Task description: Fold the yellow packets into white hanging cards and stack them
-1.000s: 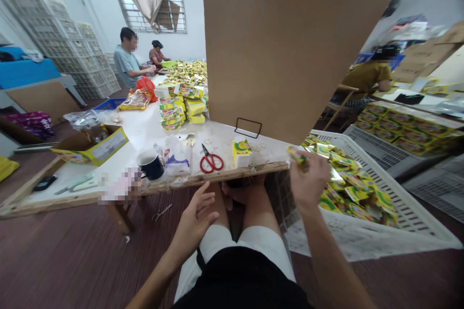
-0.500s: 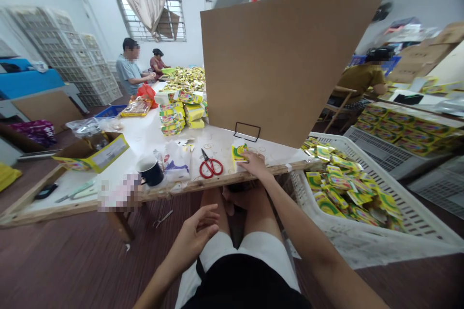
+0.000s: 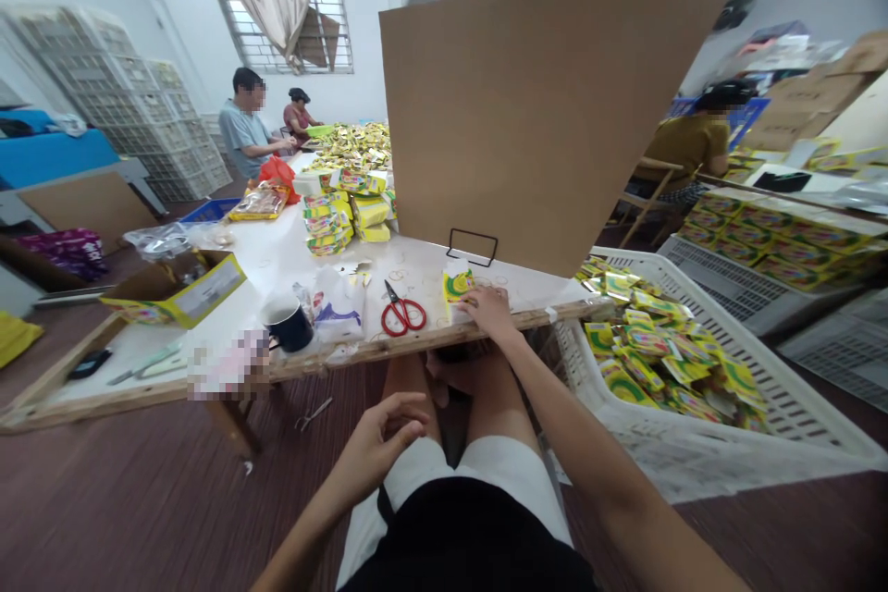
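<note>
At the near edge of the table, a small yellow-and-green printed packet lies on the white top. My right hand grips its right side, the fingers bent over it and covering part. Above my lap hovers my left hand, holding nothing, its fingers loosely curved and apart from the thumb. Red-handled scissors rest to the left of the packet, blades pointing away from me. Just beyond the packet stands a black wire stand, with thin rubber bands scattered nearby.
A tall cardboard sheet rises behind the wire stand. On my right, a white plastic crate holds many yellow packets. Leftward are a dark mug, an open yellow carton and bundled packets. Other people sit farther off.
Both hands keep nearly the same places. My right hand has shifted very slightly on the packet; the whole view has tilted a little.
</note>
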Demonstrator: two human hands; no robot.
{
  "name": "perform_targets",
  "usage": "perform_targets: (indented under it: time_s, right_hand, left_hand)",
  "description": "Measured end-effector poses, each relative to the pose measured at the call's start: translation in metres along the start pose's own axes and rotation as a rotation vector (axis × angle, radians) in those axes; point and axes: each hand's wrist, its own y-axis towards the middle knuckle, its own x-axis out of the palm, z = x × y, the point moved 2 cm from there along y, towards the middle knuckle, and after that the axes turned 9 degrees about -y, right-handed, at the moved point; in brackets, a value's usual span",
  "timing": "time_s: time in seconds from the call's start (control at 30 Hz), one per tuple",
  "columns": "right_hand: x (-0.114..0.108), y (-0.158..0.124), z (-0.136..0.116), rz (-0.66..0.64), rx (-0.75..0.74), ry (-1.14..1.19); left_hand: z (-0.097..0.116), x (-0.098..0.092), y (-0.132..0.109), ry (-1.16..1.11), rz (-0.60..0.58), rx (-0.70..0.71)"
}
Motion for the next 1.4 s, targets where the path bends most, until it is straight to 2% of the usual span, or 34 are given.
perform_targets:
  time_s: [0.1, 0.17, 0.23, 0.3, 0.33, 0.4, 0.47, 0.53, 0.6, 0.8, 0.9, 1.0, 1.1, 1.23, 1.33, 1.4]
  right_hand:
    - [-0.011, 0.001, -0.002, 0.046, -0.013, 0.034]
    - [-0.025, -0.009, -0.010, 0.108, -0.016, 0.060]
    - [-0.041, -0.032, -0.027, 0.188, -0.014, 0.088]
    - [-0.056, -0.067, -0.051, 0.268, -0.047, 0.144]
    - [-0.063, -0.087, -0.066, 0.338, -0.127, 0.236]
    - [-0.071, -0.126, -0.096, 0.372, -0.318, 0.393]
    - [-0.072, -0.154, -0.119, 0.353, -0.461, 0.503]
    - [-0.069, -0.169, -0.133, 0.316, -0.531, 0.576]
    - [-0.066, -0.173, -0.137, 0.302, -0.537, 0.633]
    - [-0.068, -0.172, -0.131, 0.324, -0.433, 0.730]
    - [-0.070, -0.175, -0.131, 0.317, -0.450, 0.738]
    - [-0.071, -0.170, -0.129, 0.266, -0.443, 0.716]
    - [-0.072, -0.153, -0.125, 0.204, -0.335, 0.665]
    - [-0.074, -0.133, -0.125, 0.098, -0.298, 0.644]
    - [-0.069, -0.131, -0.125, 0.087, -0.158, 0.732]
    - [-0.061, -0.136, -0.125, 0.026, -0.051, 0.819]
  left_hand:
    - [-0.001, -0.001, 0.000, -0.019, 0.006, 0.003]
    - [-0.003, -0.002, 0.000, -0.051, 0.018, 0.004]
    - [-0.005, -0.003, 0.002, -0.150, 0.055, -0.021]
    - [-0.006, -0.005, 0.004, -0.346, 0.106, -0.060]
    - [-0.006, -0.005, 0.005, -0.469, 0.123, -0.066]
    - [-0.004, -0.005, 0.007, -0.705, 0.114, -0.059]
    - [0.000, -0.003, 0.009, -0.845, 0.068, -0.080]
    - [0.004, -0.001, 0.009, -0.893, 0.023, -0.113]
    - [0.008, 0.000, 0.008, -0.918, 0.005, -0.102]
    - [0.011, -0.003, 0.003, -0.985, 0.009, -0.065]
    - [0.008, -0.004, 0.003, -0.958, 0.009, -0.066]
    - [0.004, -0.005, 0.002, -0.883, 0.058, -0.040]
    - [0.003, -0.004, 0.000, -0.827, 0.091, -0.011]
    - [0.000, -0.004, 0.001, -0.707, 0.131, -0.002]
    - [-0.003, -0.005, 0.003, -0.636, 0.165, 0.006]
    - [-0.005, -0.006, 0.004, -0.599, 0.186, 0.015]
